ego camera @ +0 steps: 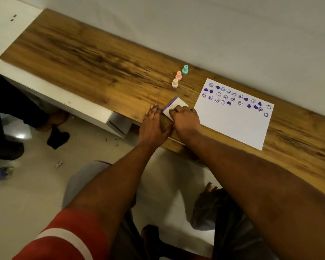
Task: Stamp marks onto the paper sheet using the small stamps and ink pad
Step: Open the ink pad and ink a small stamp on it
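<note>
A white paper sheet (233, 121) lies on the wooden tabletop (94, 59), its upper half covered with several purple smiley and heart marks. Left of it sits the ink pad (176, 104), a white case with a purple edge. My right hand (186, 120) rests on top of the pad with curled fingers pressing its lid. My left hand (154, 122) lies flat against the pad's left side, fingers straight on the wood. Three small stamps stand behind in a row: teal (185, 69), pink (178, 75) and cream (174, 83).
The tabletop runs along a white wall, with bare wood to the left of the stamps. Its near edge sits right under my wrists. Below are a tiled floor, another person's foot (53, 120) and dark shoes at the left.
</note>
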Action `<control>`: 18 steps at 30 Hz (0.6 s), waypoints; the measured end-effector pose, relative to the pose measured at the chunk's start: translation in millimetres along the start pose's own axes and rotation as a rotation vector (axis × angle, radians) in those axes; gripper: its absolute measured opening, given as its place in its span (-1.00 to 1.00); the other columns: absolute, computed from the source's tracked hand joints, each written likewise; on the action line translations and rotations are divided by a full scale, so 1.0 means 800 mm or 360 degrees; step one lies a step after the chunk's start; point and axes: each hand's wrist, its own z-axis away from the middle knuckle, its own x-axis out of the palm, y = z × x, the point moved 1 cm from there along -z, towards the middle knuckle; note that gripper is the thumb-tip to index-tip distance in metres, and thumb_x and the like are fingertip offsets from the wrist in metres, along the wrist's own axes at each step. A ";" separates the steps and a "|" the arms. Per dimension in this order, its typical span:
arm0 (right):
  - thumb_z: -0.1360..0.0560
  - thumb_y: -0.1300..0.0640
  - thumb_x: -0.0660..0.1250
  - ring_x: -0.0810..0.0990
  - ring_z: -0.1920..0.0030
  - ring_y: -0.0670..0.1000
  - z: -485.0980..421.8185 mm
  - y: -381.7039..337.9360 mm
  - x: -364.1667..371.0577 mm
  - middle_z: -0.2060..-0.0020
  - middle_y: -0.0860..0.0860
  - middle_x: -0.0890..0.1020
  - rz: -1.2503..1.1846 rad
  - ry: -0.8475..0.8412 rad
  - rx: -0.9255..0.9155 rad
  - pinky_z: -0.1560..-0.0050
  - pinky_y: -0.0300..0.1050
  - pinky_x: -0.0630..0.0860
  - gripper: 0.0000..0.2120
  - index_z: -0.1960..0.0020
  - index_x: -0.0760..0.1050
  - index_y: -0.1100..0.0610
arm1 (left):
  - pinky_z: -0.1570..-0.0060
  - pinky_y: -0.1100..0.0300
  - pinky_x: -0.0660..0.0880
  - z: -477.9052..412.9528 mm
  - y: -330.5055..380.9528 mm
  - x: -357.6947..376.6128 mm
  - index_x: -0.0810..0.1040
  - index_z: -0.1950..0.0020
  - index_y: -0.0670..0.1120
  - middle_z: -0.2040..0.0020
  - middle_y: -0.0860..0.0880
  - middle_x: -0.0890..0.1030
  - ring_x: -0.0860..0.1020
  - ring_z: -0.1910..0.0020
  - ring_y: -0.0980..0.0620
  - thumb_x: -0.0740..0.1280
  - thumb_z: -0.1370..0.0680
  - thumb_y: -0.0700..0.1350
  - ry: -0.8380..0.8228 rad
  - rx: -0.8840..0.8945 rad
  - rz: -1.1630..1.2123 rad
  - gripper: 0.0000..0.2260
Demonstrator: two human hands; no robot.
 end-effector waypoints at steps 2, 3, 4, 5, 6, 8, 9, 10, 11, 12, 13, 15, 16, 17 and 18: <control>-0.52 0.04 0.50 0.48 -0.38 0.16 0.007 -0.005 -0.001 -0.38 0.09 0.53 -0.0017 -0.0032 -0.0008 -0.37 0.12 0.44 -0.46 -0.46 0.46 0.02 | -0.62 -0.04 0.15 0.001 0.000 -0.003 0.29 -0.61 -0.10 -0.66 -0.12 0.25 0.14 -0.67 -0.06 0.44 -0.54 0.25 0.0013 0.0001 0.0006 -0.23; -0.51 0.03 0.50 0.49 -0.37 0.16 0.011 -0.008 -0.002 -0.38 0.09 0.53 -0.0027 -0.0043 -0.0015 -0.34 0.12 0.47 -0.45 -0.46 0.46 0.03 | -0.62 -0.06 0.18 0.002 0.000 -0.005 0.32 -0.59 -0.09 -0.66 -0.11 0.26 0.15 -0.67 -0.06 0.46 -0.54 0.22 0.0011 0.0003 0.0007 -0.26; -0.51 0.02 0.50 0.50 -0.37 0.17 0.016 -0.010 -0.003 -0.37 0.09 0.54 -0.0036 -0.0045 -0.0024 -0.32 0.11 0.49 -0.45 -0.45 0.46 0.04 | -0.61 -0.06 0.19 0.003 0.000 -0.007 0.33 -0.58 -0.09 -0.66 -0.11 0.27 0.15 -0.66 -0.07 0.48 -0.53 0.21 0.0000 0.0009 0.0001 -0.27; -0.51 0.02 0.50 0.50 -0.37 0.17 0.019 -0.011 -0.004 -0.37 0.09 0.54 -0.0036 -0.0041 -0.0043 -0.31 0.11 0.50 -0.45 -0.46 0.46 0.05 | -0.61 -0.06 0.19 0.004 -0.002 -0.009 0.34 -0.58 -0.10 -0.66 -0.12 0.27 0.16 -0.66 -0.08 0.47 -0.54 0.20 -0.0015 0.0024 -0.0010 -0.27; -0.53 0.02 0.48 0.50 -0.37 0.16 0.022 -0.010 -0.005 -0.38 0.10 0.53 -0.0026 -0.0038 -0.0078 -0.31 0.10 0.51 -0.45 -0.47 0.45 0.05 | -0.61 -0.06 0.18 0.005 -0.004 -0.012 0.34 -0.58 -0.10 -0.65 -0.13 0.27 0.16 -0.66 -0.08 0.45 -0.55 0.21 -0.0029 0.0049 -0.0022 -0.29; -0.57 0.03 0.43 0.49 -0.38 0.16 0.022 -0.002 -0.008 -0.40 0.10 0.53 -0.0001 -0.0035 -0.0215 -0.32 0.08 0.50 -0.48 -0.50 0.43 0.06 | -0.62 -0.05 0.15 0.009 -0.010 -0.016 0.35 -0.57 -0.12 -0.65 -0.14 0.28 0.16 -0.66 -0.09 0.39 -0.57 0.24 -0.0042 0.0121 -0.0042 -0.31; -0.60 0.03 0.39 0.48 -0.39 0.15 0.020 0.005 -0.011 -0.40 0.09 0.53 -0.0017 -0.0038 -0.0306 -0.33 0.07 0.50 -0.51 -0.51 0.43 0.06 | -0.63 -0.05 0.14 0.011 -0.014 -0.018 0.36 -0.56 -0.12 -0.65 -0.14 0.28 0.17 -0.66 -0.10 0.38 -0.58 0.24 -0.0041 0.0157 -0.0046 -0.32; -0.62 0.02 0.36 0.47 -0.40 0.15 0.018 0.014 -0.015 -0.41 0.08 0.52 -0.0055 -0.0052 -0.0393 -0.34 0.05 0.48 -0.53 -0.51 0.44 0.05 | -0.62 -0.05 0.14 0.013 -0.019 -0.020 0.37 -0.56 -0.11 -0.65 -0.15 0.28 0.17 -0.66 -0.11 0.38 -0.57 0.24 -0.0038 0.0193 -0.0043 -0.33; -0.63 0.00 0.34 0.44 -0.42 0.15 0.015 0.023 -0.019 -0.44 0.07 0.50 -0.0093 -0.0068 -0.0466 -0.36 0.05 0.43 -0.54 -0.51 0.43 0.03 | -0.62 -0.06 0.14 0.014 -0.023 -0.022 0.38 -0.55 -0.10 -0.65 -0.15 0.28 0.17 -0.65 -0.11 0.39 -0.56 0.22 -0.0039 0.0229 -0.0038 -0.33; -0.62 -0.05 0.34 0.39 -0.47 0.15 0.011 0.033 -0.022 -0.48 0.06 0.46 -0.0108 -0.0081 -0.0519 -0.39 0.07 0.38 -0.50 -0.53 0.41 0.02 | -0.62 -0.08 0.14 0.015 -0.026 -0.023 0.38 -0.56 -0.09 -0.65 -0.16 0.28 0.17 -0.66 -0.12 0.39 -0.55 0.22 -0.0047 0.0267 -0.0036 -0.33; -0.61 -0.11 0.35 0.33 -0.51 0.15 0.007 0.042 -0.023 -0.52 0.05 0.40 -0.0094 -0.0101 -0.0553 -0.42 0.09 0.34 -0.44 -0.56 0.36 0.00 | -0.63 -0.09 0.12 0.016 -0.029 -0.024 0.37 -0.57 -0.08 -0.66 -0.16 0.26 0.15 -0.66 -0.13 0.38 -0.55 0.22 -0.0065 0.0300 -0.0038 -0.33; -0.57 -0.21 0.36 0.23 -0.57 0.13 0.002 0.055 -0.022 -0.58 0.01 0.30 -0.0053 -0.0168 -0.0572 -0.48 0.12 0.27 -0.32 -0.60 0.26 -0.02 | -0.63 -0.11 0.07 0.017 -0.034 -0.025 0.35 -0.59 -0.06 -0.68 -0.16 0.21 0.11 -0.67 -0.14 0.35 -0.55 0.23 -0.0110 0.0341 -0.0041 -0.32; -0.56 -0.23 0.36 0.23 -0.57 0.12 0.000 0.059 -0.019 -0.59 0.01 0.29 -0.0049 -0.0202 -0.0567 -0.49 0.12 0.25 -0.29 -0.61 0.24 -0.03 | -0.64 -0.13 0.05 0.017 -0.036 -0.025 0.34 -0.59 -0.06 -0.69 -0.16 0.18 0.09 -0.68 -0.14 0.34 -0.55 0.23 -0.0129 0.0352 -0.0039 -0.32; -0.56 -0.23 0.36 0.24 -0.57 0.12 -0.001 0.062 -0.016 -0.59 0.01 0.30 -0.0053 -0.0226 -0.0562 -0.49 0.12 0.26 -0.28 -0.62 0.23 -0.03 | -0.64 -0.14 0.04 0.018 -0.036 -0.025 0.33 -0.60 -0.06 -0.69 -0.16 0.16 0.07 -0.68 -0.14 0.33 -0.55 0.23 -0.0140 0.0360 -0.0035 -0.31; -0.56 -0.23 0.36 0.27 -0.56 0.12 -0.001 0.064 -0.012 -0.58 0.02 0.32 -0.0064 -0.0236 -0.0560 -0.48 0.11 0.29 -0.28 -0.62 0.22 -0.02 | -0.64 -0.16 0.04 0.018 -0.036 -0.024 0.33 -0.60 -0.07 -0.70 -0.15 0.15 0.06 -0.68 -0.14 0.33 -0.54 0.23 -0.0143 0.0366 -0.0025 -0.30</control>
